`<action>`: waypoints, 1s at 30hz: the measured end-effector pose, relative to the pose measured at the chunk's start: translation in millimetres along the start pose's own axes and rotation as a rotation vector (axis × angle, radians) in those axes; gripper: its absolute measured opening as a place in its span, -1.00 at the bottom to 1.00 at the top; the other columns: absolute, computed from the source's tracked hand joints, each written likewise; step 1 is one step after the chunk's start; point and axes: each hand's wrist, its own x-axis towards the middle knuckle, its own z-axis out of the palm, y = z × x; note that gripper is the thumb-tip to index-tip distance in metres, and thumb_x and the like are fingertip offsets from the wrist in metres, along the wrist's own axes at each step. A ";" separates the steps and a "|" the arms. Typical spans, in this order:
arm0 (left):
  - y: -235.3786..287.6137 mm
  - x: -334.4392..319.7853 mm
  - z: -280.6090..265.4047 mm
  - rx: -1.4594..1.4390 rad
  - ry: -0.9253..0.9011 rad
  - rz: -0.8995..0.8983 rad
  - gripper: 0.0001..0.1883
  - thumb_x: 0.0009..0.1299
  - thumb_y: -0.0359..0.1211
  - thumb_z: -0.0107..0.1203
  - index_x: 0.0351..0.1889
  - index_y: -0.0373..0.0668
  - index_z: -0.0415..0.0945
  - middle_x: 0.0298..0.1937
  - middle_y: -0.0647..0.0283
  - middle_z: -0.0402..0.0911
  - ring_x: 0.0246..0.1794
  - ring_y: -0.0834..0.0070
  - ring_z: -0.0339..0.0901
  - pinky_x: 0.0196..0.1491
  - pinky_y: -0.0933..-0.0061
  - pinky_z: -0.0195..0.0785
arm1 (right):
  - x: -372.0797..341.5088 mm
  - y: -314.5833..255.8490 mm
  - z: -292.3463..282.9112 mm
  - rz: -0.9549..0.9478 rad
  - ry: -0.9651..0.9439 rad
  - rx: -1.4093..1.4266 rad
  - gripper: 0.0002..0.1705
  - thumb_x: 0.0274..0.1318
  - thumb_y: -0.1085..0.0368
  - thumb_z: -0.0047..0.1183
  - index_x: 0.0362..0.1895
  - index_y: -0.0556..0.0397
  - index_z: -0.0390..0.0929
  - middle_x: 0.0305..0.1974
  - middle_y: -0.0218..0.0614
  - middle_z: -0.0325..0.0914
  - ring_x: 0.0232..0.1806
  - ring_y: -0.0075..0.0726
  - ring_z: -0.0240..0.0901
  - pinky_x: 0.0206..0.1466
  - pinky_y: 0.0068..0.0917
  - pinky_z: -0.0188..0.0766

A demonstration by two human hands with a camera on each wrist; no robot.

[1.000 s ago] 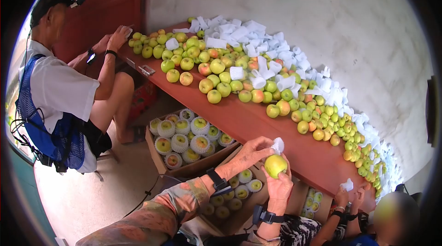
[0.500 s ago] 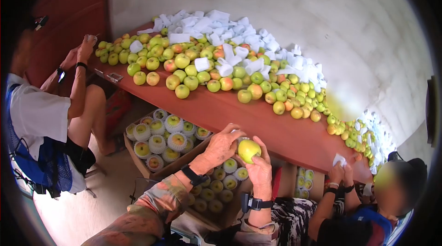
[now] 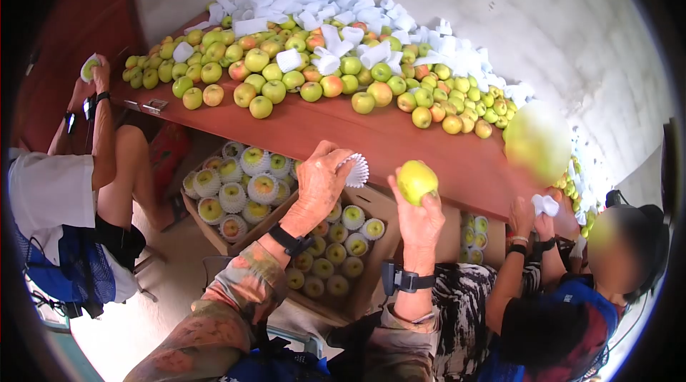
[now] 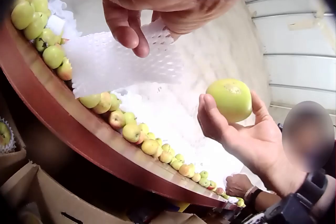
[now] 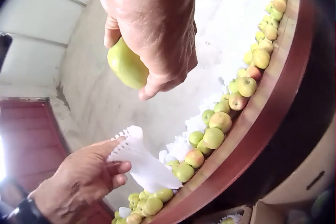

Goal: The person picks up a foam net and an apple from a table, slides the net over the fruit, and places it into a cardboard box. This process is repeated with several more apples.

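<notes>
My left hand (image 3: 323,180) pinches a white foam net sleeve (image 4: 123,61) by one edge; in the left wrist view the sleeve hangs open below the fingertips. A bare yellow-green apple (image 3: 416,182) is held in my right hand (image 3: 420,223), fingers and thumb around its sides. The left wrist view shows the apple's upper end facing up out of the grip. A gap separates sleeve and apple, both raised near the front edge of the red-brown table (image 3: 286,121).
Loose apples (image 3: 257,60) lie heaped along the table, with white foam sleeves (image 3: 300,3) piled behind them. Below the edge stand cardboard boxes (image 3: 382,228) of net-wrapped apples (image 3: 262,187). One person (image 3: 53,189) sits at left, another (image 3: 543,325) at right, both with raised hands.
My hands have moved apart: the sleeve, earlier right against the apple, is now to its left. The apple has been turned in my right hand. The head view has shifted.
</notes>
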 end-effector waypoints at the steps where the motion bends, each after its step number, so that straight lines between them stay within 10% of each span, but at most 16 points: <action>1: 2.7 -1.4 0.7 0.013 -0.003 0.009 -0.86 0.18 -0.39 0.27 -0.29 -0.08 0.64 -0.31 0.21 0.58 -0.32 0.16 0.60 -0.26 0.21 0.47 | -0.8 1.8 3.9 -0.006 0.038 -0.066 -0.26 -0.08 0.41 0.12 0.27 0.30 0.27 0.12 -0.08 0.45 0.20 -0.09 0.40 0.36 -0.01 0.26; 7: -12.5 -17.3 28.5 -0.222 -0.013 -0.053 -0.87 0.17 -0.51 0.18 -0.31 -0.16 0.61 -0.36 0.16 0.62 -0.38 0.25 0.60 -0.29 0.31 0.44 | -11.8 17.6 39.9 0.054 -0.062 -0.754 -0.26 -0.10 0.37 0.22 0.27 0.05 0.34 0.12 -0.31 0.42 0.17 -0.39 0.33 0.19 -0.40 0.37; 14: -13.8 -17.0 25.9 -0.641 -0.229 -0.417 -0.92 0.31 -0.51 0.09 -0.43 -0.23 0.54 -0.56 0.46 0.50 -0.65 0.76 0.32 -0.61 0.65 0.15 | -6.5 23.1 17.0 0.186 -0.051 -0.507 -0.33 0.03 0.35 0.24 0.25 0.13 0.31 0.11 -0.29 0.41 0.15 -0.41 0.34 0.24 -0.42 0.31; 30: -28.1 -15.9 33.3 -0.883 -0.267 -0.448 -0.89 0.43 -0.44 0.08 -0.36 -0.20 0.55 -0.49 0.47 0.53 -0.56 0.78 0.37 -0.52 0.68 0.24 | -2.2 28.5 2.0 0.177 -0.067 -0.451 -0.33 0.00 0.31 0.29 0.20 0.12 0.32 0.04 -0.31 0.41 0.09 -0.40 0.36 0.18 -0.40 0.34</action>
